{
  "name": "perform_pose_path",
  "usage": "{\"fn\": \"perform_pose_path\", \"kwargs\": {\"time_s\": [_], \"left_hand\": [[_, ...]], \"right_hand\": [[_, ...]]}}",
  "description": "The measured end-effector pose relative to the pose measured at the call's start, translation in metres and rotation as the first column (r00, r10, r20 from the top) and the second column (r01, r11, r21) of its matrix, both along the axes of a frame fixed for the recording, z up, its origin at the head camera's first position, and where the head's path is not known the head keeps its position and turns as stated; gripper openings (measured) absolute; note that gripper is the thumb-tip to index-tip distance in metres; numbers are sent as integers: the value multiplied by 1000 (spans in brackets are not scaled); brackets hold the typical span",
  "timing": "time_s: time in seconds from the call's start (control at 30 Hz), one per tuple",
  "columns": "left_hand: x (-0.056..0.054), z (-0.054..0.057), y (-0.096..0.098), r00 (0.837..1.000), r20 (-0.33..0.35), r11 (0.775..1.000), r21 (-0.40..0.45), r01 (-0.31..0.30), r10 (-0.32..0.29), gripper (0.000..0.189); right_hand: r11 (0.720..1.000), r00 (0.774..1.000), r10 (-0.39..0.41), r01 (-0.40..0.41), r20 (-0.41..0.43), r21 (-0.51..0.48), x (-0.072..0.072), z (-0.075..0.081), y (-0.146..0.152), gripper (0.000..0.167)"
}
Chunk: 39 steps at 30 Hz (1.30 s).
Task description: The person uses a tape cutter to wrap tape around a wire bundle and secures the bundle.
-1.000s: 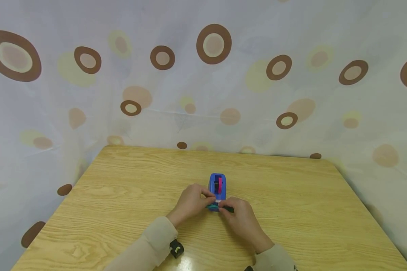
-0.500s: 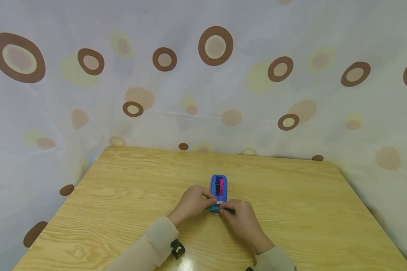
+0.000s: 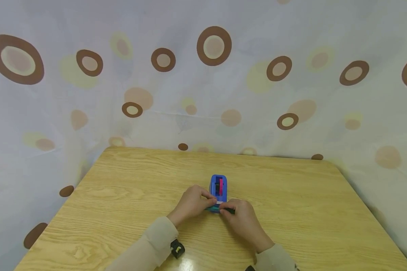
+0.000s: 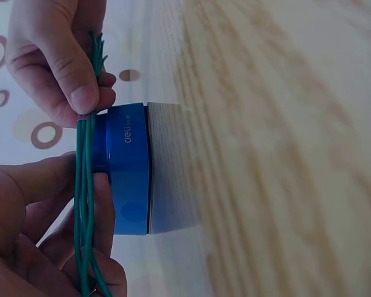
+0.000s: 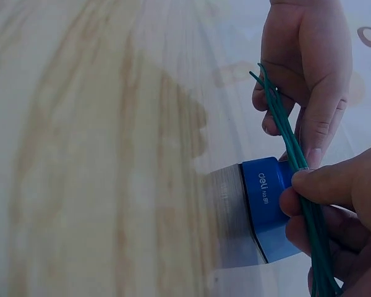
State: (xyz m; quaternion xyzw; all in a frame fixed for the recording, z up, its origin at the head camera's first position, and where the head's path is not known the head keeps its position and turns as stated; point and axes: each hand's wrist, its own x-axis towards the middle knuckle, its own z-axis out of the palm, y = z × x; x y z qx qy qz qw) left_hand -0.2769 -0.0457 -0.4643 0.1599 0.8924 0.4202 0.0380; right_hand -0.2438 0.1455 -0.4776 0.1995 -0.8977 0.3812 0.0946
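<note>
A blue tape dispenser [image 3: 219, 188] with a pink tape core stands on the table, its front toward me. In front of its cutter lies a bundle of thin green wires [image 4: 85, 179], held crosswise. My right hand [image 3: 243, 220] pinches the bundle between thumb and fingers, beside a narrow band around it, in the right wrist view [image 5: 352, 210]. My left hand [image 3: 193, 203] has thumb and fingertips at the bundle and the cutter edge, with other fingers curled behind the wires. What lies between the left fingertips is partly hidden. Loose wire ends stick out past both hands.
The wooden table [image 3: 139, 177] extends around the dispenser. Behind it hangs a pale curtain [image 3: 176, 86] with brown rings. A small black device [image 3: 177, 248] sits at the left sleeve cuff.
The whole head view shifts slightly. Both hands, the wires and the tape dispenser otherwise keep nearly the same positions.
</note>
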Motion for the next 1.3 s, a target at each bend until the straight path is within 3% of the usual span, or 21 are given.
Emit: {"fn": "perform_pose_path", "kwargs": {"time_s": [0.33, 0.6, 1.07, 1.3], "left_hand": [[1, 0, 1, 1000, -20, 1000, -19, -4, 4, 11], [2, 6, 1, 999, -33, 999, -51, -18, 16, 11], [8, 5, 8, 1000, -6, 997, -77, 16, -17, 13], [8, 4, 6, 1000, -27, 999, -45, 6, -7, 13]], "right_hand": [[1000, 996, 17, -18, 82, 2, -2, 3, 2, 5], [1000, 992, 19, -17, 122, -16, -4, 10, 2, 9], [999, 979, 41, -37, 199, -26, 8, 3, 7, 8], [1000, 981, 9, -6, 194, -13, 8, 17, 5, 10]]}}
